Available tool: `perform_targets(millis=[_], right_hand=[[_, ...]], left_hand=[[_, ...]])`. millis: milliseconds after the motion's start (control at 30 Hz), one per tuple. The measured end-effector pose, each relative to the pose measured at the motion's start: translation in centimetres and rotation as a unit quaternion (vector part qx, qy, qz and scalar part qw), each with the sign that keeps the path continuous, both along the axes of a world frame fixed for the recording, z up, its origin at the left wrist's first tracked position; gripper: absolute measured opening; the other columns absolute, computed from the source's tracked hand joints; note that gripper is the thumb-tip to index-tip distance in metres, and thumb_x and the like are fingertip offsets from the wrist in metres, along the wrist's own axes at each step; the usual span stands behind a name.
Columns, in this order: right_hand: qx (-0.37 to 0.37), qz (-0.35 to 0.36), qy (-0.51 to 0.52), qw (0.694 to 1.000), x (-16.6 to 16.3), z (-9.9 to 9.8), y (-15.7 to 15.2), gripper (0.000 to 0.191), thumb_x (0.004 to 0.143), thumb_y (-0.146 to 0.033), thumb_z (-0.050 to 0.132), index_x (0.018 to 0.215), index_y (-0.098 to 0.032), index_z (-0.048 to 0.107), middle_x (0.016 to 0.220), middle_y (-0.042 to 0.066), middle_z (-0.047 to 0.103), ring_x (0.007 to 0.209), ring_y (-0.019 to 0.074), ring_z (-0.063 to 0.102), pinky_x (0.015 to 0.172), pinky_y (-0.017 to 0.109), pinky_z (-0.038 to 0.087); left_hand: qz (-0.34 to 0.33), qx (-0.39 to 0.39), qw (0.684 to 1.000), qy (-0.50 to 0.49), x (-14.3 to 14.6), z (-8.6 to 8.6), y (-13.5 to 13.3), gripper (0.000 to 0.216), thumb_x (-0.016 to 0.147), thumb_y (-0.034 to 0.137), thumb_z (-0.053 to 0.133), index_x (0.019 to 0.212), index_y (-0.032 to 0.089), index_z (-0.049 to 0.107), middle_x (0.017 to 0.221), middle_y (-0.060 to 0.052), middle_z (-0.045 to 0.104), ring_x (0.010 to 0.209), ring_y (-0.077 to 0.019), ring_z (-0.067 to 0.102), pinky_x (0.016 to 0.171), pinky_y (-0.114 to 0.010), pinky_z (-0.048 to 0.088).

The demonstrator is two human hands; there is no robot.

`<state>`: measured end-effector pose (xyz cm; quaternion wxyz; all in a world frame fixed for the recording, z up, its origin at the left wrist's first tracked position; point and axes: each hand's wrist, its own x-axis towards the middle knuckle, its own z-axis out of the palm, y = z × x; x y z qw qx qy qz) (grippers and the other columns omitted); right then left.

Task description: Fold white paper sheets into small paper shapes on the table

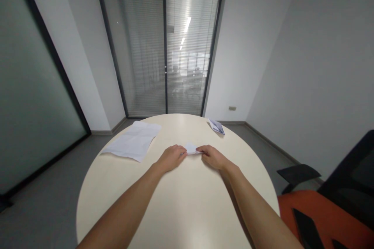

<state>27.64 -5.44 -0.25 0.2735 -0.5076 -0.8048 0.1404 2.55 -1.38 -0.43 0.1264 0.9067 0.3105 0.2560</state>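
A small folded piece of white paper (191,149) is held between my two hands, low over the middle of the round table. My left hand (173,157) grips its left end, fingers closed and curled over the edge. On the other end, my right hand (214,156) pinches the paper between thumb and fingers. Parts of the paper are hidden under the fingertips. To the left of my left hand lies a large creased white sheet (133,140). Beyond my right hand, a folded paper with a grey-blue printed side (216,126) rests near the far right edge.
The round cream table (181,210) reaches from my arms toward a glass door with blinds (166,54). At the right stands an office chair with an orange seat (321,214) and black armrests, close to the table's edge. A frosted glass panel (32,85) is on the left.
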Motion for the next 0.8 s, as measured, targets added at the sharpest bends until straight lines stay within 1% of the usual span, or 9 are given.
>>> perform_targets(millis=[133,233,300,367,467,533,633,700,800], right_hand=[[0.001,0.012,0.0,1.0,-0.3,0.7,-0.3,0.03,0.08,-0.01,0.048,0.091,-0.019,0.075,0.093,0.006,0.075,0.085,0.0213,0.065,0.08,0.029,0.048],[0.006,0.002,0.001,1.0,-0.3,0.8,-0.4,0.022,0.084,-0.016,0.051,0.083,-0.018,0.073,0.087,0.007,0.073,0.077,0.0201,0.063,0.073,0.028,0.047],[-0.001,-0.007,0.014,1.0,-0.2,0.6,-0.3,0.022,0.087,-0.019,0.052,0.089,-0.018,0.074,0.09,0.007,0.074,0.077,0.0201,0.063,0.071,0.029,0.046],[-0.008,-0.021,0.035,0.999,-0.1,0.3,-0.2,0.026,0.09,-0.024,0.052,0.103,-0.019,0.074,0.095,0.008,0.075,0.079,0.0204,0.064,0.071,0.03,0.046],[-0.009,-0.055,0.051,0.997,0.0,-0.1,-0.1,0.033,0.093,-0.029,0.05,0.118,-0.019,0.068,0.093,0.007,0.075,0.076,0.0196,0.063,0.071,0.03,0.046],[-0.009,-0.074,0.047,0.996,0.0,-0.3,0.0,0.035,0.094,-0.031,0.049,0.122,-0.018,0.065,0.088,0.006,0.073,0.073,0.0187,0.063,0.069,0.03,0.045],[-0.007,-0.078,0.034,0.996,-0.1,-0.4,0.1,0.035,0.095,-0.031,0.046,0.124,-0.018,0.062,0.085,0.004,0.072,0.073,0.0184,0.062,0.069,0.03,0.044],[0.0,-0.078,0.025,0.997,-0.1,-0.4,0.1,0.034,0.096,-0.03,0.046,0.124,-0.019,0.061,0.085,0.004,0.071,0.073,0.0184,0.062,0.069,0.03,0.044],[0.004,-0.079,0.026,0.997,-0.3,-0.5,0.1,0.035,0.095,-0.028,0.048,0.127,-0.021,0.06,0.094,0.006,0.072,0.075,0.018,0.063,0.071,0.03,0.046]], left_hand=[[0.025,-0.009,1.0,-0.002,0.1,0.1,0.0,0.026,0.096,0.03,0.05,0.095,0.021,0.074,0.097,-0.008,0.073,0.093,-0.0226,0.065,0.088,-0.032,0.048],[0.04,-0.011,0.999,-0.009,0.1,-0.1,0.2,0.025,0.096,0.029,0.05,0.095,0.022,0.074,0.095,-0.008,0.073,0.093,-0.023,0.065,0.087,-0.032,0.047],[0.055,-0.008,0.998,-0.01,0.0,-0.2,0.3,0.024,0.096,0.028,0.05,0.102,0.023,0.073,0.096,-0.007,0.073,0.094,-0.0231,0.065,0.086,-0.031,0.048],[0.074,-0.009,0.997,-0.006,0.0,-0.2,0.3,0.025,0.095,0.027,0.05,0.109,0.024,0.071,0.097,-0.007,0.073,0.093,-0.0229,0.066,0.084,-0.03,0.048],[0.095,-0.011,0.995,0.005,0.0,-0.3,0.4,0.028,0.095,0.027,0.05,0.115,0.025,0.069,0.096,-0.007,0.072,0.09,-0.0224,0.067,0.082,-0.029,0.048],[0.1,-0.012,0.995,0.007,0.0,-0.4,0.4,0.029,0.095,0.027,0.05,0.118,0.025,0.068,0.095,-0.006,0.072,0.089,-0.0221,0.067,0.081,-0.029,0.048],[0.097,-0.02,0.995,-0.004,0.2,-0.6,0.5,0.035,0.094,0.024,0.051,0.127,0.026,0.062,0.095,-0.005,0.072,0.089,-0.0218,0.067,0.081,-0.029,0.049],[0.092,-0.026,0.995,-0.013,0.2,-0.8,0.6,0.042,0.092,0.022,0.053,0.133,0.026,0.057,0.101,-0.005,0.072,0.093,-0.0217,0.067,0.083,-0.03,0.049],[0.08,-0.024,0.996,-0.025,0.2,-1.1,0.6,0.05,0.089,0.017,0.056,0.138,0.026,0.053,0.116,-0.005,0.07,0.103,-0.0219,0.066,0.091,-0.031,0.049]])
